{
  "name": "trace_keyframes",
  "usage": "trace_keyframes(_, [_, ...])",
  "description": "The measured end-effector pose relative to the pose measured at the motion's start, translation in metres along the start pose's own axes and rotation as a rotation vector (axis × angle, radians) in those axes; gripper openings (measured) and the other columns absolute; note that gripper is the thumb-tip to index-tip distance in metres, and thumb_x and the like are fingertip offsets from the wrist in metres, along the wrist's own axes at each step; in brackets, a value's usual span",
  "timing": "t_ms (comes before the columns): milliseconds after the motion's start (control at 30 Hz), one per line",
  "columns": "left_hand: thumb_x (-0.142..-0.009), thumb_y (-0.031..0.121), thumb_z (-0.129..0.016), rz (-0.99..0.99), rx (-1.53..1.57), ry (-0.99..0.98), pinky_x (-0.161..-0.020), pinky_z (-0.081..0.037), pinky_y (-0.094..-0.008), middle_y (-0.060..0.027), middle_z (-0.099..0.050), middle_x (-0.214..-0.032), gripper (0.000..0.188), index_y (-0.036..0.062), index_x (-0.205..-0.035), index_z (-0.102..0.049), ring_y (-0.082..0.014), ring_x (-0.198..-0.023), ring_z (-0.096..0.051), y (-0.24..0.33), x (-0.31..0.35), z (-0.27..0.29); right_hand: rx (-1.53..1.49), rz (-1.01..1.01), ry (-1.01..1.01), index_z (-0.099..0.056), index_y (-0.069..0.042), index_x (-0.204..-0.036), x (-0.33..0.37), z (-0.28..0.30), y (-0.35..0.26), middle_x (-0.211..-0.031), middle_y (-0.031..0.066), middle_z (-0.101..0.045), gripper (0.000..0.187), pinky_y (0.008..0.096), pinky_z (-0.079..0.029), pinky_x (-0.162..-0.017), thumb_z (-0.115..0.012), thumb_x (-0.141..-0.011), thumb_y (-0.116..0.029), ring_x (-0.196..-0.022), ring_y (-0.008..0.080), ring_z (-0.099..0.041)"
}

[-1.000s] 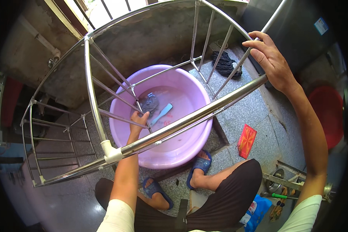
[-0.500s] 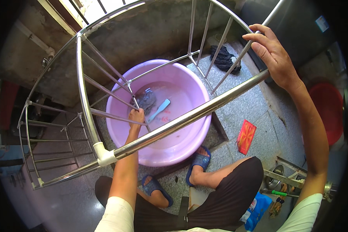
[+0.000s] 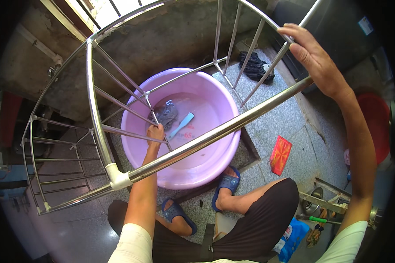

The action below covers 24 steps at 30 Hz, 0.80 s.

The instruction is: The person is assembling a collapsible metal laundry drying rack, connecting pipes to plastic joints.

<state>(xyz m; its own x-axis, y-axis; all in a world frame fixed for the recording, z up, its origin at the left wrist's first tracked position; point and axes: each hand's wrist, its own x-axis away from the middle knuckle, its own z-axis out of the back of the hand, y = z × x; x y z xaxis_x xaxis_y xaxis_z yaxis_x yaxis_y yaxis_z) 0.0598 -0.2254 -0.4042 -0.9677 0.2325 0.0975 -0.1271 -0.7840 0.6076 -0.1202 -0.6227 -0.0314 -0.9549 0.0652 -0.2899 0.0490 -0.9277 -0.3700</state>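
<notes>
A large metal rack [image 3: 224,127] of shiny tubes with white plastic corner joints hangs tilted over a pink-purple basin [image 3: 134,151]. My left hand [image 3: 155,132] is closed around a thin tube of the rack, above the basin's left part. At the upper right, my right hand [image 3: 320,61] lies over the rack's far corner, fingers bent across the tubes; its palm side is hidden. Inside the basin's shallow water lie a dark grey cloth [image 3: 167,113] and a light-blue brush [image 3: 181,126], whose bristles I cannot see.
Beyond the basin a black crumpled bag or cloth [image 3: 255,67] lies on the grey stone floor. A red-orange packet [image 3: 281,154] sits right of the basin, and a red basin [image 3: 373,127] stands farther right. By my right knee are a blue package [image 3: 294,239] and a green-handled tool [image 3: 317,219].
My right hand has shifted slightly right along the rack's corner, with its fingers a bit more stretched. My left hand and the basin's contents look nearly unchanged.
</notes>
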Motion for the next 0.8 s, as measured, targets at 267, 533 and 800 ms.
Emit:
trace_keyframes(267, [-0.084, 0.033, -0.049, 0.019, -0.009, -0.022, -0.065, -0.05, -0.043, -0.0159, -0.064, -0.061, 0.039, -0.0031, -0.079, -0.063, -0.0329, -0.062, -0.065, 0.0, -0.004, 0.006, 0.205, 0.278, 0.449, -0.05, -0.008, -0.13, -0.016, 0.015, 0.007, -0.134, 0.0151, -0.046, 0.053, 0.0352, -0.025, -0.109, -0.037, -0.097, -0.047, -0.13, 0.0264, -0.037])
trace_keyframes(533, [-0.086, 0.033, -0.049, 0.079, 0.0, -0.032, -0.066, -0.049, -0.0449, -0.018, -0.064, -0.065, 0.039, -0.0023, -0.079, -0.064, -0.0349, -0.067, -0.065, 0.01, -0.001, 0.012, 0.196, 0.053, 0.12, -0.039, -0.011, -0.138, -0.006, -0.024, 0.001, -0.137, 0.015, -0.042, 0.066, 0.0397, -0.022, -0.11, -0.032, -0.093, -0.059, -0.132, 0.0292, -0.031])
trace_keyframes(800, [-0.085, 0.034, -0.052, 0.053, -0.023, -0.097, -0.076, -0.046, -0.0488, -0.0243, -0.065, -0.086, 0.04, -0.0035, -0.088, -0.065, -0.0416, -0.086, -0.062, 0.015, -0.005, -0.022, -0.225, -0.235, 0.002, -0.038, -0.001, -0.137, -0.02, 0.028, 0.005, -0.143, 0.0168, -0.034, 0.057, 0.0352, -0.019, -0.112, -0.038, -0.098, -0.042, -0.134, 0.0257, -0.029])
